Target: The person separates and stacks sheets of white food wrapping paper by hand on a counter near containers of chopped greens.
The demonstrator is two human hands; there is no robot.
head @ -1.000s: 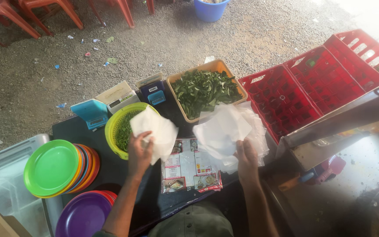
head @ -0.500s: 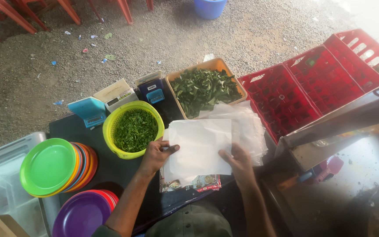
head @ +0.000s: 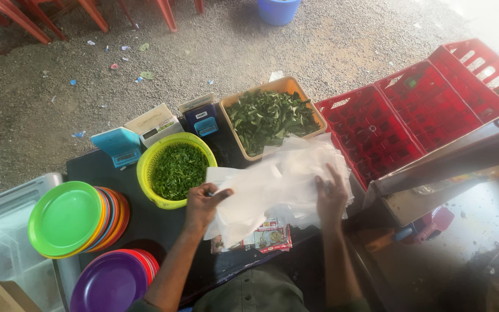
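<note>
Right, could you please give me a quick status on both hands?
Left hand pinching white paper sheet. Right hand flat on paper stack. Green colander beside.

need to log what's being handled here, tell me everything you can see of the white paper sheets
The white paper sheets are thin, slightly translucent and crinkled, lying in a loose, uneven pile on the dark table, over a printed card. The far edge meets the tan tray of leaves. The left hand pinches the near-left corner; the right hand lies flat on the pile.
</note>
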